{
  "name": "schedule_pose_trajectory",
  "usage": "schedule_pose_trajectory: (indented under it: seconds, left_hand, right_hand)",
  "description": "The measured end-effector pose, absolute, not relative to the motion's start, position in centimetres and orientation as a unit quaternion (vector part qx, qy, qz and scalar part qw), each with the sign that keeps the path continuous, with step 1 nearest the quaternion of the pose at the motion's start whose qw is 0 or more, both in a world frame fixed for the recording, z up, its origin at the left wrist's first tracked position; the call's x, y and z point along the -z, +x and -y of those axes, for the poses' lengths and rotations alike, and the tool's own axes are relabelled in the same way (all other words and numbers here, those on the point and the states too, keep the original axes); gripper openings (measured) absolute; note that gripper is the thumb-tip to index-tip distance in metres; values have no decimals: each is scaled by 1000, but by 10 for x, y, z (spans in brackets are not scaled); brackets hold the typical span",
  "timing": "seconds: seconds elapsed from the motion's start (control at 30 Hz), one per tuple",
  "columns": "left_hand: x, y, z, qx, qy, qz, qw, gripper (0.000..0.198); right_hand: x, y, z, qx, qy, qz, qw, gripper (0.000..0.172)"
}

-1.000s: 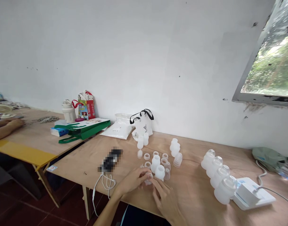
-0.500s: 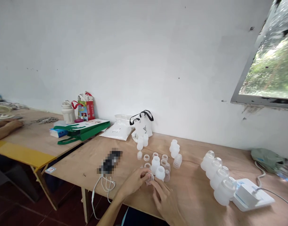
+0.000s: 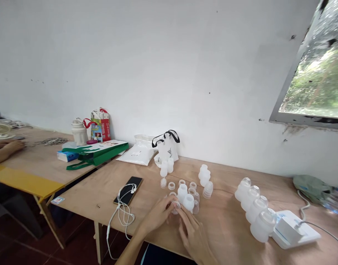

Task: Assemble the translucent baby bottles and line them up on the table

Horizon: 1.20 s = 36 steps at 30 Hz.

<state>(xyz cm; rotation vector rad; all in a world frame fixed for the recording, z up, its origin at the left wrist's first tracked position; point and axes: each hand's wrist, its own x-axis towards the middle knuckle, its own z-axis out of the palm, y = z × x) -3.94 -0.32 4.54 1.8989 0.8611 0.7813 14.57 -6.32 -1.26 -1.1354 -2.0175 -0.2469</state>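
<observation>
Nothing is legible. Beyond the grip, a white bag (image 3: 168,148) bears tiny print (image 3: 170,151); far left, a sticker (image 3: 58,200) is blurred.

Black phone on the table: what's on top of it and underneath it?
White wired earphones lie partly across the phone, hiding thin strips of it. Whatever is directly underneath the phone is covered by it.

Bright daylight glares through the window (image 3: 318,81); under-table areas are dim.
</observation>
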Motion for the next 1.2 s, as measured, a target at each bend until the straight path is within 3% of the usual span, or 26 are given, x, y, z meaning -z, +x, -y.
schedule_pose_trajectory:
  seconds: [0.2,0.47,0.8,0.97,1.2]
  left_hand:
    - [-44,-39,2,-327,739,-347,476,50]
    - [-44,-36,5,-331,755,-353,443,43]
    - [-42,-35,11,-249,735,-341,530,45]
    - [-52,-35,10,-284,770,-355,448,38]
    - [-57,-35,10,-316,783,-337,416,49]
  right_hand:
    - [7,143,65,93,-456,807,364,63]
    - [12,142,66,83,-465,797,376,47]
    - [11,145,62,86,-451,790,407,48]
    - [7,144,63,85,-435,781,439,53]
    - [7,142,63,60,-446,762,466,40]
